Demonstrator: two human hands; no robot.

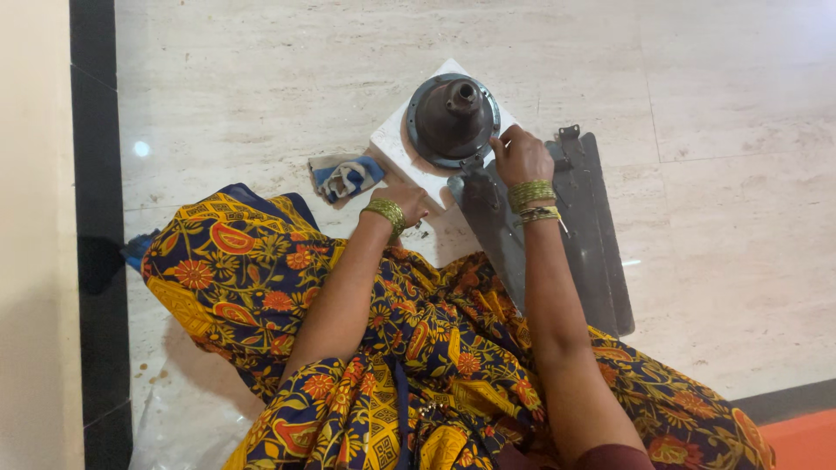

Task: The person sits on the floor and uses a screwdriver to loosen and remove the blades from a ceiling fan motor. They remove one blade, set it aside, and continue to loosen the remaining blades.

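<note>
A dark round ceiling-fan motor housing sits on a white square block on the marble floor. My right hand rests at the housing's lower right rim, fingers curled where a dark fan blade meets it. My left hand presses on the near edge of the white block, fingers bent under. Both wrists wear green-gold bangles. More dark fan blades lie side by side under and right of my right forearm.
A crumpled blue, white and tan cloth lies left of the block. My lap is covered in blue, orange and yellow patterned fabric. A black floor strip and cream wall run down the left. An orange patch shows at bottom right.
</note>
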